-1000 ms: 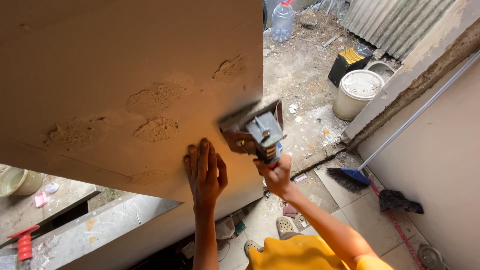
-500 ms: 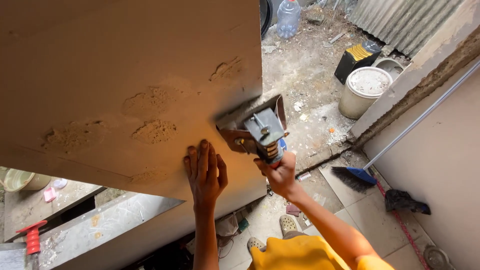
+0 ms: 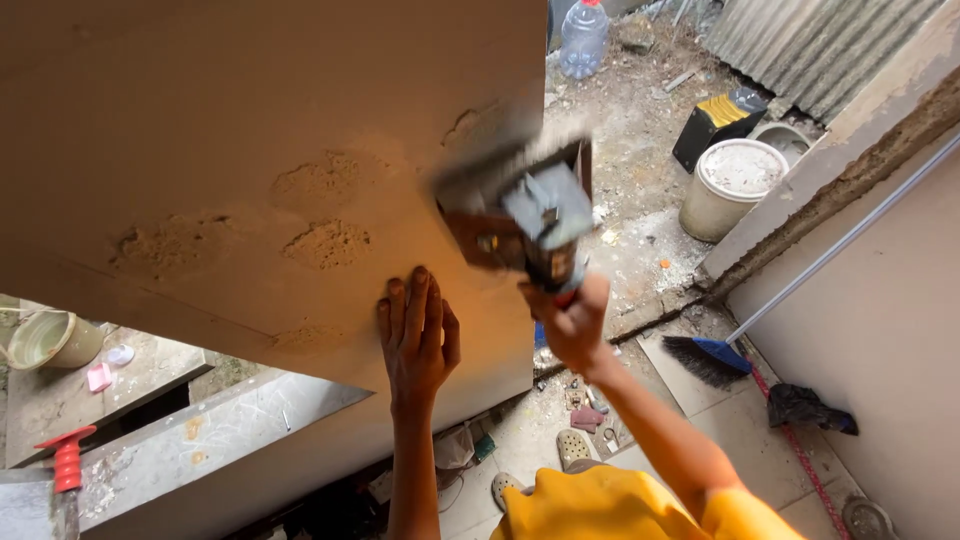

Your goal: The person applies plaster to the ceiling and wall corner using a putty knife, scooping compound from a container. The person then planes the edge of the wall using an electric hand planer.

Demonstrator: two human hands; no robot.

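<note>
Beige plaster wall [image 3: 200,120] fills the upper left, pitted with rough patches. Left hand [image 3: 418,335] lies flat and open against it at centre; right hand [image 3: 570,320], its grip closed round the handle, presses a plastering trowel [image 3: 520,215] to the wall just above.

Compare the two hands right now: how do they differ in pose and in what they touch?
The left hand lies flat, fingers spread, pressed against the plastered wall; the right hand is closed in a fist around the trowel handle. The left touches the wall bare; the right reaches it only through the blurred trowel. Both are raised overhead.
</note>
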